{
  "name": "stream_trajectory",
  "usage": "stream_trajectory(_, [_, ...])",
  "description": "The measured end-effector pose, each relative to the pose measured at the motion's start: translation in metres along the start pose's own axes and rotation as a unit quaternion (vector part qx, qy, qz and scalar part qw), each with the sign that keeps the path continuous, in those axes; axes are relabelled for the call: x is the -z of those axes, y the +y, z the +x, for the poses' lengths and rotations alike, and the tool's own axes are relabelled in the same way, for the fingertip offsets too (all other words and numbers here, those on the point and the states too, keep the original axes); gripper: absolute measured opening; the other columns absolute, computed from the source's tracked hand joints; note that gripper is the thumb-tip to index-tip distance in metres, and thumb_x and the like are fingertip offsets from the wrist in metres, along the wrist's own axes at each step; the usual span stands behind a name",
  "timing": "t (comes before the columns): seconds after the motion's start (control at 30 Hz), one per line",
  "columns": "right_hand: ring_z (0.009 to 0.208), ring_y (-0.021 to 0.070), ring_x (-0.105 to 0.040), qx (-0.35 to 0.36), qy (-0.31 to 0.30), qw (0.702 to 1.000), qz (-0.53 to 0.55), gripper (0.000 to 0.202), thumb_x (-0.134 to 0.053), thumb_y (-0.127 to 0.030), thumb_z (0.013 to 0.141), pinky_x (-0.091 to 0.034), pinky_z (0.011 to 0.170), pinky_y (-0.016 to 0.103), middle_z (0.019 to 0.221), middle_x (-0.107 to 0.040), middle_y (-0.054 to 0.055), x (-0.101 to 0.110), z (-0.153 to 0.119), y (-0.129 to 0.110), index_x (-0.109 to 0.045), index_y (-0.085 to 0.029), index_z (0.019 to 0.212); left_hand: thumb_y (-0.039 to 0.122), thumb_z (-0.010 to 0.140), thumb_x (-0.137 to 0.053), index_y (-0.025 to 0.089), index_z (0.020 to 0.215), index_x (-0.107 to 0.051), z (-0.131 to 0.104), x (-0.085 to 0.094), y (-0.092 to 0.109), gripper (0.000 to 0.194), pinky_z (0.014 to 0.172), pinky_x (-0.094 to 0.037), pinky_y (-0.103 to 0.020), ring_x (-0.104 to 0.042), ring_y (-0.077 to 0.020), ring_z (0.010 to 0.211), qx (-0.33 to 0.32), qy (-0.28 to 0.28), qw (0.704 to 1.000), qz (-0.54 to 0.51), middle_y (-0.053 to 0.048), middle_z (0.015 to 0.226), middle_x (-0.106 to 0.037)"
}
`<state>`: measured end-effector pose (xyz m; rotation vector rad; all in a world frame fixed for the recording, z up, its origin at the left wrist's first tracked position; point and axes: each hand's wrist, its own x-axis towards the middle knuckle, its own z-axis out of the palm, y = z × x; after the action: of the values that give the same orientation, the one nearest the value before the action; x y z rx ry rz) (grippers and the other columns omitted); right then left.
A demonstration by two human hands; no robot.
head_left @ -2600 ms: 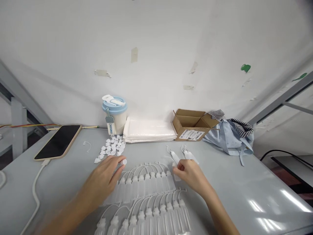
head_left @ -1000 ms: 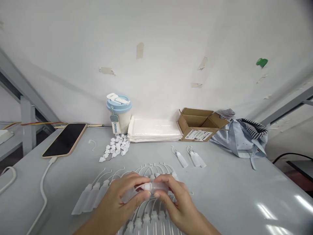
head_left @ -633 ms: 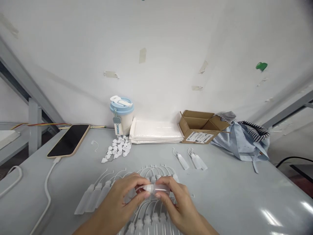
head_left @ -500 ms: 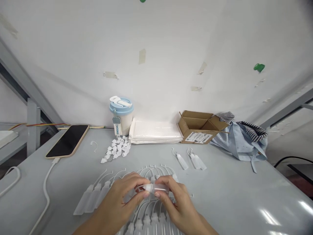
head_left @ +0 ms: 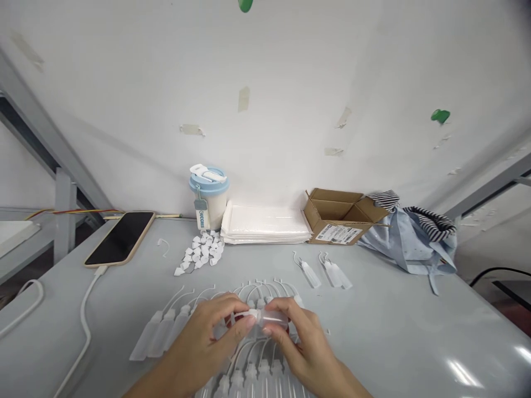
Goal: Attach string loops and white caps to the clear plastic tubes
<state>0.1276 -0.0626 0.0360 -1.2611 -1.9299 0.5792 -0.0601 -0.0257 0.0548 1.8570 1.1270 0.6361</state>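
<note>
Between my hands a small translucent squeeze bottle (head_left: 272, 318) lies sideways above the table. My right hand (head_left: 305, 345) is closed around its body, thumb below and fingers above. At its left end, my left hand (head_left: 213, 337) pinches the white cap with its thin tube; the fingertips partly cover it. Under and around both hands, several like bottles (head_left: 251, 381) with curved white tubes lie in rows. More of these bottles (head_left: 157, 334) lie to the left of my left hand. My hands hide part of the rows.
A pile of small white caps (head_left: 202, 251) lies before a blue-lidded cup (head_left: 215, 207). White padded envelopes (head_left: 265, 224), an open cardboard box (head_left: 338, 221) and a light blue cloth bag (head_left: 404, 237) line the wall. Loose bottles (head_left: 332, 273) lie right of centre; a phone (head_left: 121, 239) with cable is left.
The whole view has shifted slightly, so things appear a little further right. Both hands keep their hold on the bottle, and my left fingers have moved slightly on its cap.
</note>
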Motion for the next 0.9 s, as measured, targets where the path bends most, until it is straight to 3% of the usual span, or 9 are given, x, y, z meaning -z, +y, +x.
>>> stream_trajectory(0.07, [0.055,0.0124,-0.055,-0.005,-0.006,1.000,-0.001,0.015,-0.047,-0.029,0.092,-0.044,0.048,0.021,0.076,-0.067,0.001,0.0001,0.0000,0.0005,-0.054,-0.020,0.101,0.042,0.086,-0.047,0.020,0.076,-0.066,0.0005,0.0005,-0.0016,0.030,0.044,-0.038,-0.020,-0.058,-0.0177,0.069,-0.002,-0.002,1.000,-0.008,-0.003,0.072,-0.062])
stream_trajectory(0.17, [0.056,0.0132,-0.057,-0.012,-0.015,1.000,-0.003,0.015,-0.046,-0.029,0.092,-0.045,0.050,0.022,0.076,-0.067,0.002,0.0004,0.0001,-0.0002,-0.055,-0.020,0.099,0.035,0.086,-0.051,0.022,0.084,-0.068,0.0015,0.0028,-0.0048,0.022,0.064,-0.048,-0.024,-0.060,-0.0181,0.076,-0.038,-0.005,0.999,-0.023,-0.002,0.081,-0.065])
stream_trajectory(0.27, [0.055,0.0128,-0.055,-0.016,-0.021,1.000,-0.005,0.016,-0.044,-0.031,0.093,-0.042,0.046,0.020,0.076,-0.067,0.002,0.0003,0.0004,-0.0017,-0.056,-0.020,0.096,0.029,0.086,-0.052,0.024,0.086,-0.068,0.0018,0.0054,-0.0053,0.016,0.077,-0.047,-0.026,-0.060,-0.0170,0.082,-0.089,-0.010,0.996,-0.027,-0.001,0.085,-0.067])
stream_trajectory(0.43, [0.054,0.0125,-0.055,0.024,0.004,1.000,0.000,0.015,-0.048,-0.032,0.092,-0.045,0.049,0.020,0.074,-0.066,0.002,0.0007,0.0020,0.0011,-0.054,-0.020,0.097,0.039,0.087,-0.050,0.022,0.079,-0.065,0.0009,0.0038,-0.0023,0.024,0.050,-0.040,-0.020,-0.059,-0.0176,0.076,-0.005,-0.024,0.999,-0.023,-0.002,0.084,-0.065])
stream_trajectory(0.53, [0.058,0.0128,-0.057,0.040,0.008,0.999,-0.001,0.013,-0.047,-0.029,0.092,-0.047,0.054,0.021,0.080,-0.067,0.003,0.0025,0.0018,0.0051,-0.053,-0.021,0.101,0.044,0.088,-0.046,0.021,0.076,-0.064,0.0009,0.0009,-0.0042,0.032,0.044,-0.033,-0.020,-0.058,-0.0185,0.077,0.002,-0.045,0.999,-0.028,-0.003,0.082,-0.063])
stream_trajectory(0.73, [0.066,0.0143,-0.060,0.040,-0.038,0.998,0.005,0.012,-0.045,-0.026,0.093,-0.046,0.060,0.023,0.079,-0.064,0.001,0.0042,-0.0036,0.0054,-0.052,-0.022,0.102,0.042,0.090,-0.043,0.021,0.073,-0.058,-0.0006,-0.0004,-0.0051,0.031,0.056,-0.042,-0.022,-0.053,-0.0160,0.069,-0.030,-0.055,0.998,0.006,0.000,0.072,-0.055])
stream_trajectory(0.9, [0.068,0.0150,-0.062,0.030,-0.062,0.998,-0.007,0.014,-0.044,-0.026,0.094,-0.048,0.062,0.023,0.079,-0.066,0.001,0.0090,-0.0005,0.0018,-0.055,-0.023,0.102,0.030,0.092,-0.043,0.024,0.088,-0.060,0.0011,0.0004,-0.0075,0.018,0.078,-0.046,-0.026,-0.058,-0.0184,0.086,-0.112,-0.072,0.990,0.048,-0.002,0.089,-0.064])
